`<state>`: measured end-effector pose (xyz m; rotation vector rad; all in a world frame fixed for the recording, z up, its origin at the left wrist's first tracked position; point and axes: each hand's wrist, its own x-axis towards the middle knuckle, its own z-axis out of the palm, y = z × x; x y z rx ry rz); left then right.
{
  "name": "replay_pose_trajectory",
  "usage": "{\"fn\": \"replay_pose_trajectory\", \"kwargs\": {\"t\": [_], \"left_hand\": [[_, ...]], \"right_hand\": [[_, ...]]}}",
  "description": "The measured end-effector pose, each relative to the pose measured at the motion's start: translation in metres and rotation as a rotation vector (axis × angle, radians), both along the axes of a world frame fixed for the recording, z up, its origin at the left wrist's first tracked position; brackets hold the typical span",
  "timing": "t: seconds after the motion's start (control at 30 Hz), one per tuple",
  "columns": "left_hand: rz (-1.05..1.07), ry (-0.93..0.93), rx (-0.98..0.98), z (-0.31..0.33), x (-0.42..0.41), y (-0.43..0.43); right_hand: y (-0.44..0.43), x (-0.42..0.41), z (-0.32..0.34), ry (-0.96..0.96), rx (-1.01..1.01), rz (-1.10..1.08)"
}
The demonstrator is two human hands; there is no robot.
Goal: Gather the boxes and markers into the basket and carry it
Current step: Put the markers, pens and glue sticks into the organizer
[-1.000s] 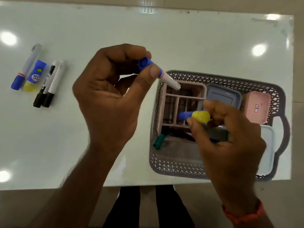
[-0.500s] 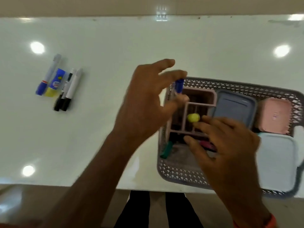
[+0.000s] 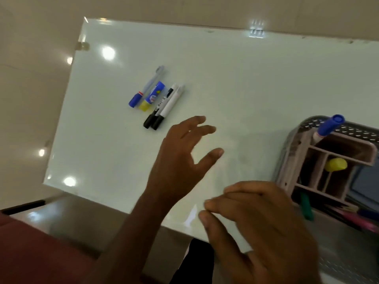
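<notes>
White glossy table (image 3: 246,78) carries a blue-capped marker (image 3: 146,87), a glue stick (image 3: 151,96) and two black-capped markers (image 3: 162,107) side by side, well apart from the grey basket (image 3: 297,128) at the right edge. A pink organizer (image 3: 291,167) in the basket holds another blue marker (image 3: 330,125). The left hand (image 3: 180,160) hovers with fingers spread, empty. The right hand (image 3: 260,226), loosely curled, holds nothing.

the left hand (image 3: 180,160) and right hand (image 3: 262,226) have let go and left the basket (image 3: 307,121), now empty over the counter (image 3: 246,89), with the blue-capped marker (image 3: 330,125) and yellow-capped stick (image 3: 336,164) standing in the pink organizer (image 3: 295,160).
</notes>
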<state>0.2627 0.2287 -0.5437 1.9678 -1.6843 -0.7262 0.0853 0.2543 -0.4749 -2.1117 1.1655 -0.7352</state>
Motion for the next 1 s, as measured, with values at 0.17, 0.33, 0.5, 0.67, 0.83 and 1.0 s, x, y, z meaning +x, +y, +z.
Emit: {"fn": "replay_pose_trajectory", "kwargs": {"t": [0.17, 0.33, 0.5, 0.67, 0.83, 1.0], "left_hand": [[0.174, -0.043, -0.019, -0.002, 0.062, 0.017], [0.229, -0.096, 0.085, -0.016, 0.107, 0.01], [0.286, -0.149, 0.011, -0.035, 0.135, -0.012], [0.26, -0.304, -0.001, -0.04, 0.143, -0.031], [0.166, -0.351, -0.001, -0.048, 0.149, -0.039], [0.212, -0.292, 0.027, -0.058, 0.155, -0.046]], "right_hand": [[-0.006, 0.057, -0.029, -0.076, 0.15, 0.052], [-0.042, 0.093, -0.062, 0.097, 0.222, 0.104], [-0.095, 0.13, -0.082, 0.169, 0.178, 0.056], [-0.159, 0.184, -0.088, 0.289, 0.002, 0.111], [-0.213, 0.235, -0.108, 0.503, -0.03, 0.337], [-0.236, 0.251, -0.124, 0.604, -0.032, 0.3]]}}
